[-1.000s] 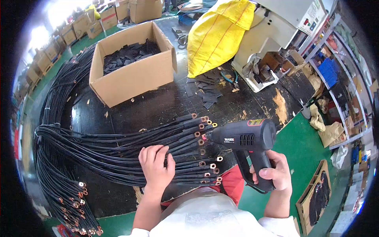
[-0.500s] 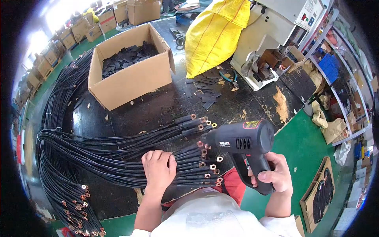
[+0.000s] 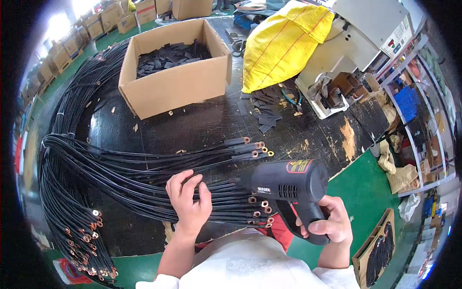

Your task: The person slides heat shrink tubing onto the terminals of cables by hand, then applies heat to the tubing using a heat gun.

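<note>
A black heat gun [image 3: 293,179] is gripped by its handle in my right hand [image 3: 333,222]. Its nozzle points left, over the lug ends of a row of black cables [image 3: 139,188] lying across the bench. Copper ring lugs [image 3: 267,210] tip these cables, and the gun's body hides some of them. My left hand [image 3: 189,200] is just above the cables, left of the nozzle, with its fingers apart and nothing in them. Behind the gun, a smaller group of cable ends with black sleeves [image 3: 237,141] lies slightly apart.
A cardboard box [image 3: 175,95] of black sleeve pieces stands at the back of the bench [image 3: 202,123]. Beside it are a yellow sack [image 3: 284,48], loose sleeves [image 3: 266,113], pliers [image 3: 292,102] and a white machine [image 3: 356,29]. More cable ends [image 3: 82,236] hang at the left.
My left hand has lifted off the cables and its fingers have spread. The heat gun has moved slightly lower and left, its nozzle now over the lug ends. The head view has shifted.
</note>
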A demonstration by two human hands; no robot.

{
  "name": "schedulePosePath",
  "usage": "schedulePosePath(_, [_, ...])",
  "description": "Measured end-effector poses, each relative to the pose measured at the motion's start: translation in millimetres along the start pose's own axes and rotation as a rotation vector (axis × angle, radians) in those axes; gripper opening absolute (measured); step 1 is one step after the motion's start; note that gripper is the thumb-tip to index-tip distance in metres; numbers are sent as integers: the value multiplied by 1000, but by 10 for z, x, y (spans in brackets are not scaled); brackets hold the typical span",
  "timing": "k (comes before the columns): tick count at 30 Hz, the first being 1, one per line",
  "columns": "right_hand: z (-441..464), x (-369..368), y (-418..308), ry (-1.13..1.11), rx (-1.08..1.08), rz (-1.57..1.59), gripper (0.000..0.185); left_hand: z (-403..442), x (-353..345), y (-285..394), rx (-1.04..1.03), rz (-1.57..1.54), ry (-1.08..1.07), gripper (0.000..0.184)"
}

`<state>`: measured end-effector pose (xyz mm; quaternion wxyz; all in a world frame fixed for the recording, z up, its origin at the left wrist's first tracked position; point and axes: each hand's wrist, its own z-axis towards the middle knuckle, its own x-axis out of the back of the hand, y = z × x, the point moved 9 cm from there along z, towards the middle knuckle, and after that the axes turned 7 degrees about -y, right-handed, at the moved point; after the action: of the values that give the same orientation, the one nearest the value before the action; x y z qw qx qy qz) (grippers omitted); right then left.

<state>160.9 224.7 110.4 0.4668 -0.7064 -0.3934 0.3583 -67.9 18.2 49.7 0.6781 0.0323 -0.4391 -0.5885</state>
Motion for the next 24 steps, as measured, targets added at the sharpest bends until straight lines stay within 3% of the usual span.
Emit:
schedulePosePath(4, [58, -26, -38, 64, 24, -41, 54, -20, 63, -12, 10, -27, 42, 33])
schedulePosePath(11, [99, -154, -16, -68, 8, -83, 52, -47, 115, 2, -16, -48, 95, 35])
schedulePosePath(17, [89, -99, -86, 34, 12, -85, 49, -47, 158, 39, -42, -29, 106, 34])
schedulePosePath(24, [47, -79, 3, -59, -20, -69, 44, -50, 157, 45, -50, -43, 110, 37])
